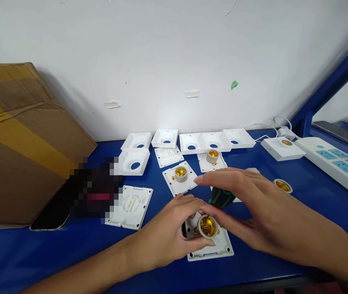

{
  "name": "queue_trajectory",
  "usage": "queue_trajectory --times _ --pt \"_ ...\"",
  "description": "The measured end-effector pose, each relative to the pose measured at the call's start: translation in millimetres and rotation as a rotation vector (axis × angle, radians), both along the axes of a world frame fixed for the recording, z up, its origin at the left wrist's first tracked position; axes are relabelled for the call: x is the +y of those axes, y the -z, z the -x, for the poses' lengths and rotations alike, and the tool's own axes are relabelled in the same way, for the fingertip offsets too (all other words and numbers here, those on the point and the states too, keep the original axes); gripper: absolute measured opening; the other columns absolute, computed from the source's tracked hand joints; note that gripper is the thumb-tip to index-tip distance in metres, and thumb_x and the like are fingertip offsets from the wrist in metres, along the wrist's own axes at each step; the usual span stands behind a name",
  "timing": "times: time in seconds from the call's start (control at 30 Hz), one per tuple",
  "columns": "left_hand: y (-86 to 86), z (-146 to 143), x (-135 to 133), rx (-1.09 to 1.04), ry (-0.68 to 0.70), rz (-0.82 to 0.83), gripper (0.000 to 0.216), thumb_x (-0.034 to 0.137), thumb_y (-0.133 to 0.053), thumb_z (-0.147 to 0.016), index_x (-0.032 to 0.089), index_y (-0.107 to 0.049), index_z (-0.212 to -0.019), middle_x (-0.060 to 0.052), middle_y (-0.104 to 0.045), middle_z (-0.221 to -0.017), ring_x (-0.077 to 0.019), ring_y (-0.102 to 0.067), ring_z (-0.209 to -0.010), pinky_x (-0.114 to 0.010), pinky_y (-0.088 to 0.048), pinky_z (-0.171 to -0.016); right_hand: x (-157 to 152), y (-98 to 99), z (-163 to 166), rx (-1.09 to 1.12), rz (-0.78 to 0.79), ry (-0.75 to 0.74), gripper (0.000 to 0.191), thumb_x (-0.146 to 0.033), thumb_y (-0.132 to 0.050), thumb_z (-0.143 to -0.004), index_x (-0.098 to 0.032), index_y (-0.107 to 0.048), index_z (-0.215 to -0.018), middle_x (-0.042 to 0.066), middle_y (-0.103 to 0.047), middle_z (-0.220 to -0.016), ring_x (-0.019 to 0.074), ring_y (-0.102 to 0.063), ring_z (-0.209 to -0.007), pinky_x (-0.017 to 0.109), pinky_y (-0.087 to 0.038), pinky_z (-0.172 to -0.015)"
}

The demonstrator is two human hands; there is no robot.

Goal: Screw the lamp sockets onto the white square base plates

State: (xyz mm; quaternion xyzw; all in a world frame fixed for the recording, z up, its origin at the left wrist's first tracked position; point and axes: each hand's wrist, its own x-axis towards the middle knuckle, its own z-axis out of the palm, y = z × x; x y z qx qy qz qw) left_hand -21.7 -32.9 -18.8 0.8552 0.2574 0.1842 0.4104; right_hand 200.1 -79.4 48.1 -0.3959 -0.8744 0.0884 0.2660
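A white square base plate (212,249) lies near the table's front edge, with a round brass-lined lamp socket (207,227) on it. My left hand (177,226) is closed around the socket's left side, thumb in front and fingers behind. My right hand (244,204) grips a screwdriver (222,197) by its black and green handle. The screwdriver leans over the socket, its tip pointing down into the brass opening. Behind my hands lie more plates with sockets, one (181,174) at centre and another (213,156) farther back. A loose socket (283,186) rests beyond my right wrist.
Several white covers with round holes (134,163) line the wall. A bare plate (129,207) lies left of my hands. At far left stands a cardboard box (17,147) beside a pixelated dark patch. A power strip (336,161) and an assembled lamp holder (282,148) sit at right.
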Motion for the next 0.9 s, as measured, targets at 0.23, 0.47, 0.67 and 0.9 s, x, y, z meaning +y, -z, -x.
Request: queue_trajectory --times 0.23,0.47,0.67,0.9 --pt "3.6 1.1 -0.3 0.017 -0.009 0.020 0.037 0.022 -0.090 -0.083 0.026 -0.066 -0.111 0.002 -0.069 -0.105 -0.0209 -0.063 -0.102 -0.033 -0.048 -0.095 3.0 -3.6 -16.4 0.246 0.115 0.022 0.060 -0.029 -0.068 -0.100 -0.042 -0.041 -0.152 0.000 -0.071 -0.106 0.0191 -0.071 -0.089 0.032 -0.061 -0.076" --pt "1.0 1.1 -2.4 0.036 -0.004 -0.001 0.036 0.019 -0.086 -0.085 0.027 -0.065 -0.113 0.001 -0.069 -0.104 -0.0211 -0.063 -0.102 -0.034 -0.049 -0.100 43.8 -16.8 -55.5 0.672 0.185 0.215 0.045 -0.035 -0.077 -0.094 -0.036 -0.052 -0.131 -0.005 -0.055 -0.076 0.0137 -0.047 -0.057 0.028 -0.038 -0.048" --pt "3.4 1.4 -5.2 0.034 -0.011 -0.106 0.037 0.019 -0.083 -0.087 0.027 -0.063 -0.117 0.000 -0.070 -0.107 -0.0227 -0.065 -0.106 -0.038 -0.048 -0.108 76.2 4.8 -87.0 0.489 0.610 0.149 0.042 -0.035 -0.054 -0.106 -0.033 -0.039 -0.144 -0.002 -0.059 -0.087 0.0182 -0.063 -0.075 0.035 -0.052 -0.072" --pt "11.0 1.4 -1.9 0.053 0.000 -0.145 0.037 0.016 -0.077 -0.088 0.029 -0.061 -0.118 -0.001 -0.072 -0.111 -0.0233 -0.069 -0.105 -0.043 -0.045 -0.114 60.5 -3.2 -100.9 0.144 0.535 0.172 0.031 -0.030 -0.056 -0.104 -0.031 -0.048 -0.134 -0.007 -0.040 -0.078 0.0121 -0.040 -0.062 0.025 -0.038 -0.057"
